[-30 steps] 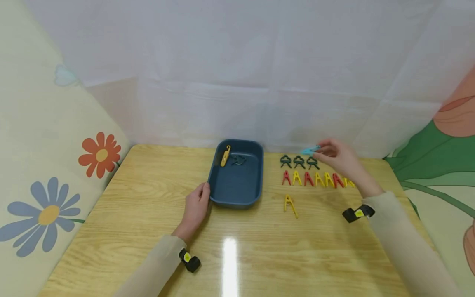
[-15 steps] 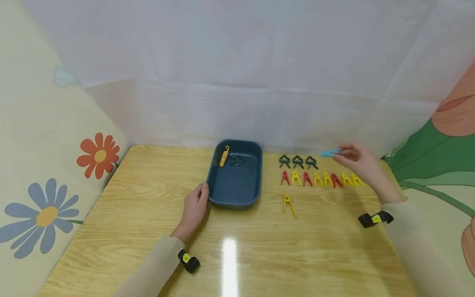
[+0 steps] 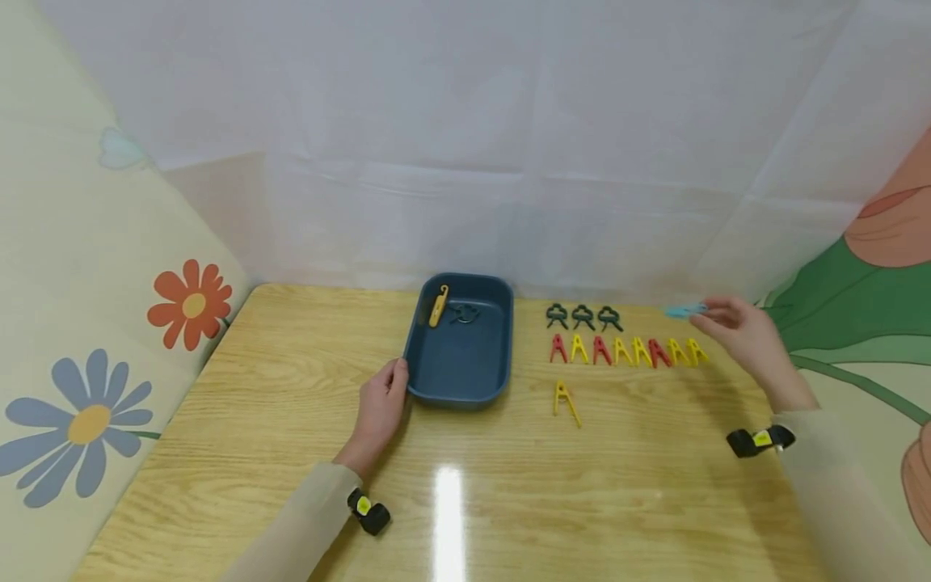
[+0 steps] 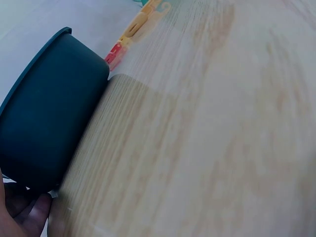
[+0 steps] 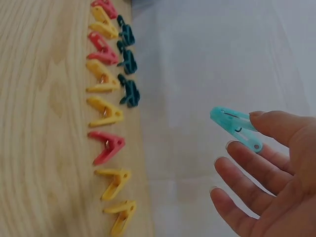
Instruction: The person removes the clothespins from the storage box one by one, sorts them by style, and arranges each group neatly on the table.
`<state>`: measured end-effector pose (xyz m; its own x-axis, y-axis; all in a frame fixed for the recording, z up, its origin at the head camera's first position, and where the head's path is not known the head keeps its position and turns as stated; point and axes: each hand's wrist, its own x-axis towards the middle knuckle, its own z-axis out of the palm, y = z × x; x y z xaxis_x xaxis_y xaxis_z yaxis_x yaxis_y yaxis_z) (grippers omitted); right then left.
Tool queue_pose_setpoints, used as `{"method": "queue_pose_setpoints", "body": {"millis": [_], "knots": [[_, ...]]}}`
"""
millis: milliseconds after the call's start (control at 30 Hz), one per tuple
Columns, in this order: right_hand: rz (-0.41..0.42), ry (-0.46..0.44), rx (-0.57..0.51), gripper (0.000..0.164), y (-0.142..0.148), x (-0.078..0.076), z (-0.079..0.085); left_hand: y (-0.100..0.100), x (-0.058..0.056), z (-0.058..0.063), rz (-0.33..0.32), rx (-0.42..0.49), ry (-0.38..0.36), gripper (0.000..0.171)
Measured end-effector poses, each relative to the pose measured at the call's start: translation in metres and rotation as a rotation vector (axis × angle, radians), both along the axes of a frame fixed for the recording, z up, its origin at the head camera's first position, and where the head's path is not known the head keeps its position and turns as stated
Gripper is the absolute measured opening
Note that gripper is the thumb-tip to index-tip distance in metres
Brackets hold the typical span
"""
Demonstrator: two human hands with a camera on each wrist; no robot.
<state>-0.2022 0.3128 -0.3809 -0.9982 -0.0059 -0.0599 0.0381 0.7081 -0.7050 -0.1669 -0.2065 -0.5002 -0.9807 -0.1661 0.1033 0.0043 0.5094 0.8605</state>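
Note:
My left hand (image 3: 381,404) grips the near left corner of a dark blue plastic tray (image 3: 458,400), thumb over the rim. In the tray lie a yellow hooked clip (image 3: 439,307) and a dark green clip (image 3: 465,314). My right hand (image 3: 745,335) pinches a light blue clothespin (image 5: 232,123) between thumb and fingers, above the table's back right part. Left of it stands a row of dark green clips (image 3: 583,317). In front of them runs a row of red and yellow clothespins (image 3: 640,352).
A single yellow clothespin (image 3: 563,400) lies apart, nearer the front of the wooden table (image 3: 509,501). A white sheet (image 3: 393,186) hangs along the table's back edge. Flower-patterned panels (image 3: 87,307) stand at both sides.
My right hand has moved to the right, carrying the light blue clothespin past the dark green clips and uncovering the right end of the clothespin row. My left hand stays at the tray.

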Motion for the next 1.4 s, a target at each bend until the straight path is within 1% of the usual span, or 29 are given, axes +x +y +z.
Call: {"method": "queue_pose_setpoints", "body": {"millis": [200,400,633,800,900,1033,1200,1400], "knots": [[-0.03,-0.003,-0.003,0.07,0.019,0.002,-0.017,0.0,0.001,-0.001,0.0,0.01,0.005,0.04],[-0.095,-0.017,0.016,0.072,0.035,0.006,-0.034,-0.001,0.001,0.002,-0.013,0.03,-0.016,0.042],[-0.168,0.003,0.05,0.065,0.05,0.008,-0.057,-0.002,0.002,0.002,-0.012,0.02,-0.018,0.042],[-0.215,-0.027,0.076,0.064,0.058,0.01,-0.072,-0.002,0.002,0.003,-0.011,0.015,-0.02,0.042],[-0.22,-0.072,0.099,0.065,0.06,0.011,-0.077,-0.001,0.001,0.003,-0.015,0.014,-0.024,0.042],[-0.206,-0.112,0.138,0.065,0.062,0.013,-0.082,-0.001,0.001,0.003,-0.018,0.012,-0.022,0.042],[-0.189,-0.127,0.168,0.064,0.064,0.014,-0.083,-0.001,0.001,0.003,-0.021,0.013,-0.011,0.043],[-0.157,-0.121,0.191,0.063,0.065,0.011,-0.085,-0.001,0.001,0.002,-0.017,0.015,0.0,0.043]]}}
